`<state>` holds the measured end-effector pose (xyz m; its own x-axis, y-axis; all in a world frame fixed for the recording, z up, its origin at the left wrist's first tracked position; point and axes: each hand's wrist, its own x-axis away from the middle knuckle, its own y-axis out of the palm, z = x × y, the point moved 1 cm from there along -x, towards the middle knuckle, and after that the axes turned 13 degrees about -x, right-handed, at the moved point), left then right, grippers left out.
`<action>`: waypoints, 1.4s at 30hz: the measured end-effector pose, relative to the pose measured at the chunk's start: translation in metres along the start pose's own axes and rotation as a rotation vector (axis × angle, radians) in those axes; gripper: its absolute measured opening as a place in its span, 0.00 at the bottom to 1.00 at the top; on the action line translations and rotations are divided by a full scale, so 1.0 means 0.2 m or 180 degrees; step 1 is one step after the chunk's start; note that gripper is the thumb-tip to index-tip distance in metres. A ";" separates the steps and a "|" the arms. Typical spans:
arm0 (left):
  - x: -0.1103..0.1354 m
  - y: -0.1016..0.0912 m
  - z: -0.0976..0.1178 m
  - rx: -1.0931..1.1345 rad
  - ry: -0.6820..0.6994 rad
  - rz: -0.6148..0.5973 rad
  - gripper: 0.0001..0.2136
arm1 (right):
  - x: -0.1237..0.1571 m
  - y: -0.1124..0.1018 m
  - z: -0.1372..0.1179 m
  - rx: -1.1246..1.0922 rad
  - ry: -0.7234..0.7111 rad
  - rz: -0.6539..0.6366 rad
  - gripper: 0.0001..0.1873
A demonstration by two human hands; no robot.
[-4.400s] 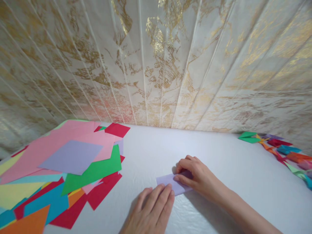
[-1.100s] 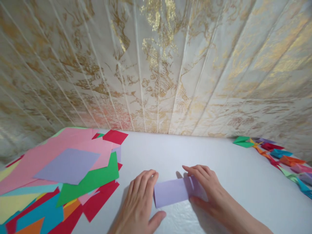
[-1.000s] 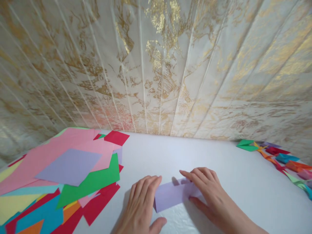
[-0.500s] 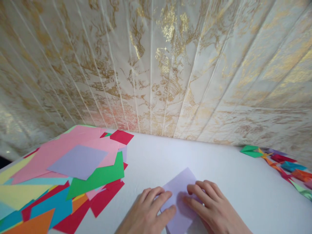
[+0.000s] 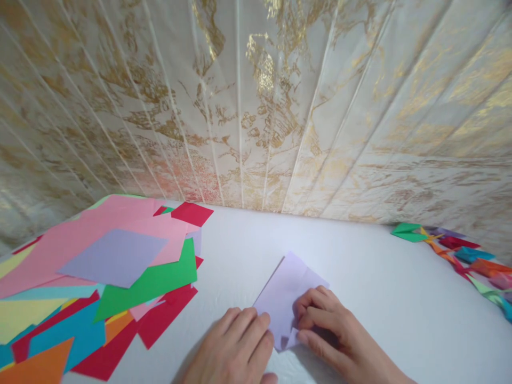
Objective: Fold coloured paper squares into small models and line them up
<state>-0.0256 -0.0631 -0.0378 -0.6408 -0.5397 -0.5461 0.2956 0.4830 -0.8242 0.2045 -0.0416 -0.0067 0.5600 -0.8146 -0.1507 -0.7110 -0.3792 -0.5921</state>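
A lilac paper square (image 5: 285,290) lies on the white table (image 5: 360,277), one corner pointing away from me. My right hand (image 5: 328,330) has its fingers curled over the sheet's near right part and pinches a small near corner upward. My left hand (image 5: 236,349) rests flat beside the sheet's near left edge, fingers together and stretched out, the fingertips touching the paper.
A loose pile of coloured sheets (image 5: 100,282) in pink, green, red, blue, orange and lilac covers the table's left side. A row of folded paper figures (image 5: 456,248) runs along the far right. A cream and gold panelled wall (image 5: 256,106) stands behind the table.
The folded lilac strip was opened out into a square and turned corner-away. My right hand curled onto its near corner. My left hand slid to the near left edge.
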 end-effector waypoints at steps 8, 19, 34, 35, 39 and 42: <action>-0.02 -0.02 0.03 0.0340 -0.0016 0.0051 0.09 | 0.01 0.06 0.01 -0.0059 0.0464 0.0354 0.08; -0.05 -0.07 0.03 0.0306 0.0098 -0.0383 0.14 | -0.03 0.05 -0.01 0.0078 0.0553 0.0401 0.10; -0.05 -0.05 0.03 0.0374 0.0122 -0.0650 0.14 | -0.04 0.07 0.00 0.0123 0.0570 0.0362 0.11; -0.05 -0.06 0.03 0.0370 0.0178 -0.0647 0.14 | -0.04 0.07 0.00 0.0113 0.0565 0.0369 0.11; -0.06 -0.07 0.01 0.0351 0.0394 -0.0604 0.14 | -0.04 0.07 0.01 0.0055 0.0566 0.0391 0.12; -0.07 -0.06 0.00 0.0324 0.0440 -0.0639 0.15 | -0.04 0.07 0.01 0.0024 0.0557 0.0395 0.12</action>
<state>-0.0210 -0.0621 -0.0201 -0.7825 -0.5149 -0.3502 0.2181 0.3003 -0.9286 0.1911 -0.0399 -0.0164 0.3855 -0.9189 -0.0835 -0.7664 -0.2685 -0.5836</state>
